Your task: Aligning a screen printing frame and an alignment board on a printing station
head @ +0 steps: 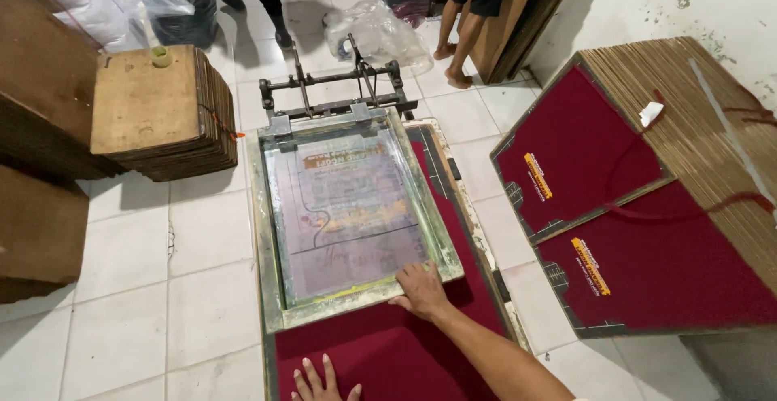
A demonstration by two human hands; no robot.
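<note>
Screen frame point(348, 215) lengthwise away, flat

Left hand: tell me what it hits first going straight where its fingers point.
The left hand, flat on the red sheet, points up-frame; it would probably first meet the near edge of the screen frame.
</note>
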